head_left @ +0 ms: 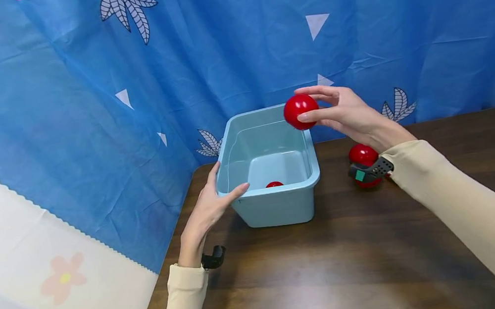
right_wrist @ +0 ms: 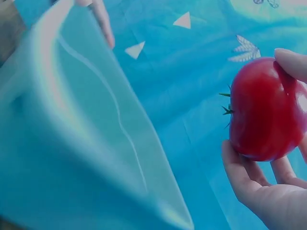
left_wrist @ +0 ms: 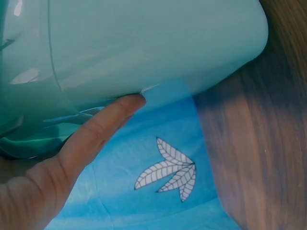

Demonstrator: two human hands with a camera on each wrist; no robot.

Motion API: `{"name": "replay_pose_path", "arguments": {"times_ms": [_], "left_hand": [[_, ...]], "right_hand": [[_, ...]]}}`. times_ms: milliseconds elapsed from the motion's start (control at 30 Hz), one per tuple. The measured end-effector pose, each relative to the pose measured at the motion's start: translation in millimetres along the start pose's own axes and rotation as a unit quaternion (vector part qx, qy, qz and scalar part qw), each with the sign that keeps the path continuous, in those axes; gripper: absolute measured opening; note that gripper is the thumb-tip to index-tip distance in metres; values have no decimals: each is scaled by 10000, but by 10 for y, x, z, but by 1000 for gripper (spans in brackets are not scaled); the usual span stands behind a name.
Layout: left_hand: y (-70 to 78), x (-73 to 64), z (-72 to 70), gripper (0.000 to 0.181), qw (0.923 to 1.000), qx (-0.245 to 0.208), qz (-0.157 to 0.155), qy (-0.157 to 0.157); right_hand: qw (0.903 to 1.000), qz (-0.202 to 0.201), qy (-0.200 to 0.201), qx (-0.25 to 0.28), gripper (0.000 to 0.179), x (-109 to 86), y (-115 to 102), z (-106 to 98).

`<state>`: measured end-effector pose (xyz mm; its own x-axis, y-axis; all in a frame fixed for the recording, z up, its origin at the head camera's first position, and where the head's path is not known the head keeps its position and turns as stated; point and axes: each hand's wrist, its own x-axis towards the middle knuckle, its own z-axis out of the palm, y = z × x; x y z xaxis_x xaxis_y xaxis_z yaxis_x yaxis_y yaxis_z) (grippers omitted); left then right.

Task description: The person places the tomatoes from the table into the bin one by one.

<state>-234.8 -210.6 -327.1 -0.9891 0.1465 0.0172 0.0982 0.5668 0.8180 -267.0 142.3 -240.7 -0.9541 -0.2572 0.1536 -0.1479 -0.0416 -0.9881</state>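
My right hand (head_left: pixel 342 110) holds a shiny red tomato (head_left: pixel 300 111) between thumb and fingers, raised over the right rim of a light blue plastic bin (head_left: pixel 275 206). Green stem tips show on the held tomato (right_wrist: pixel 268 110) in the right wrist view. At the bin's near left corner, my left hand (head_left: pixel 208 208) grips the rim, thumb over the near edge and fingers along the outer left side. Inside the bin, the top of another red tomato (head_left: pixel 274 184) peeks above the near wall; the rest of it is hidden.
More red tomatoes (head_left: pixel 363 154) sit on the dark wooden table (head_left: pixel 313 277) right of the bin, partly covered by my right wrist and its black strap (head_left: pixel 372 170). A blue patterned curtain (head_left: pixel 236 41) hangs behind the table and down its left side.
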Motion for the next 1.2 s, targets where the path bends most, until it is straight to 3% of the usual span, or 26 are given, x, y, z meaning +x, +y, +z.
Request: {"name": "replay_pose_path", "arguments": {"times_ms": [267, 467, 700, 1200], "left_hand": [[-32, 34, 42, 111, 9998, -163, 63, -59], [-33, 52, 72, 111, 9998, -181, -21, -3], [-21, 51, 39, 110, 9998, -221, -4, 10], [-43, 56, 65, 110, 9997, -241, -15, 69]], "right_hand": [[9984, -191, -483, 224, 61, 585, -5, 444], [9984, -41, -546, 129, 60, 831, 67, 623], [9984, 127, -545, 52, 61, 896, 187, 688], [9985, 188, -521, -5, 62, 833, 322, 657]]}}
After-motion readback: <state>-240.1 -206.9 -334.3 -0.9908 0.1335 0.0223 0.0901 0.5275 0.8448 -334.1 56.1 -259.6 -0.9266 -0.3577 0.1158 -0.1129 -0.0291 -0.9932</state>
